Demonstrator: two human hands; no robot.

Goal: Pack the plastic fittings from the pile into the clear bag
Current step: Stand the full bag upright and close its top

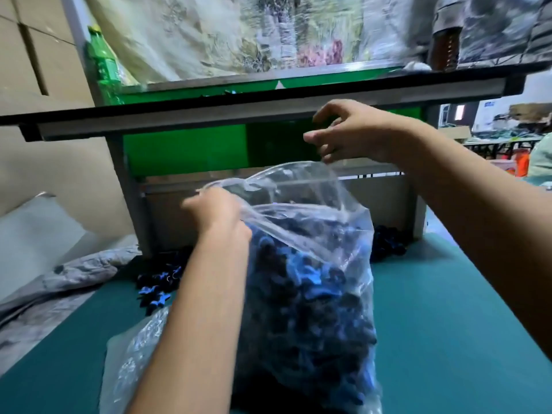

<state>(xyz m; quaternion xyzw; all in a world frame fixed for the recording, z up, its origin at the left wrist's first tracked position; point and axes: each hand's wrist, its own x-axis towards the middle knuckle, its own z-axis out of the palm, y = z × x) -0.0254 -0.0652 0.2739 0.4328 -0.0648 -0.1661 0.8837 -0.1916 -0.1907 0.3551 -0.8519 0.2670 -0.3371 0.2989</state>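
Left hand [216,209] at near rim of clear bag [310,279], fingers curled over a gathered fold of film, gripping it. Right hand [348,135] raised above far rim, fingers loosely bent and spread; lowest fingertips seem to pinch the top edge of the film, though motion blur leaves contact unsure. Mouth of bag held apart between the two hands.

Bag standing upright on teal worktop [448,309], centre of view, bulging most of the way up with dark and blue plastic fittings [301,294]. Remaining pile [158,282] on worktop just left of bag, behind left forearm; smaller scatter [388,243] at right, behind bag, near foot of green-panelled stand [185,153]. Second crumpled clear bag [134,339] lying flat beside the full one, lower left.

Handling, judged: film thin, soft, slippery, no stiffness of its own; collapses unless rim kept stretched. Load likely heavy for such film; many hard small parts with projecting arms, liable to snag or puncture the wall. Lifting by one pinch of rim likely to stretch or tear. Better to take hold of gathered film below rim with full fingers, both sides, or support from beneath. Fittings themselves light singly, rigid, not fragile; easy to scoop by the handful, prone to tangle and spill. Bag near capacity, so little slack left for closing.
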